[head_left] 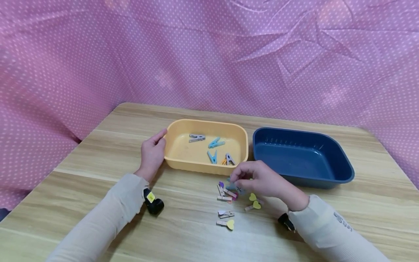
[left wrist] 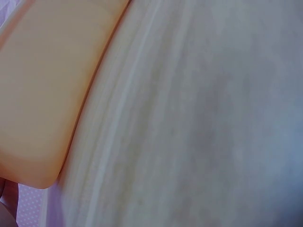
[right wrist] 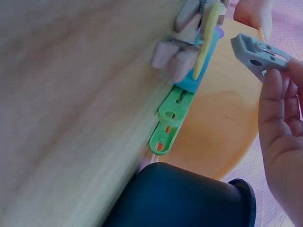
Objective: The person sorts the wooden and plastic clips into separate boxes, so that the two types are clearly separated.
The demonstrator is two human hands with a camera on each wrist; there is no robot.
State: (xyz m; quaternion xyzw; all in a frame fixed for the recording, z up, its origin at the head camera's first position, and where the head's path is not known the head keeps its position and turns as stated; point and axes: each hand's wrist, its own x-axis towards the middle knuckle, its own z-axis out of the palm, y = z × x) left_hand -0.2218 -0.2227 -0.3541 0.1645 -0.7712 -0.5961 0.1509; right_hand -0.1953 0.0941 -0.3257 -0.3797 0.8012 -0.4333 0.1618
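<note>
My left hand [head_left: 153,154] rests against the left end of the yellow bin [head_left: 196,166], with fingertips at its rim. Several grey, light blue and orange clothespins lie in that bin, among them a blue clothespin [head_left: 216,142]. Between thumb and fingers, my right hand [head_left: 262,179] pinches a grey clothespin [right wrist: 247,51], just in front of the bin's near right corner. Below this hand lies a loose pile of small wooden clothespins [head_left: 224,198], some with hearts. A green clothespin [right wrist: 173,111] shows beside the pile in the right wrist view.
The dark blue bin [head_left: 304,181] stands to the right of the yellow one, with nothing seen inside. Nearer me on the wooden table [head_left: 183,240] lie a plain wooden clothespin [head_left: 226,214] and one with a yellow heart [head_left: 230,225]. A pink dotted cloth [head_left: 209,65] hangs behind.
</note>
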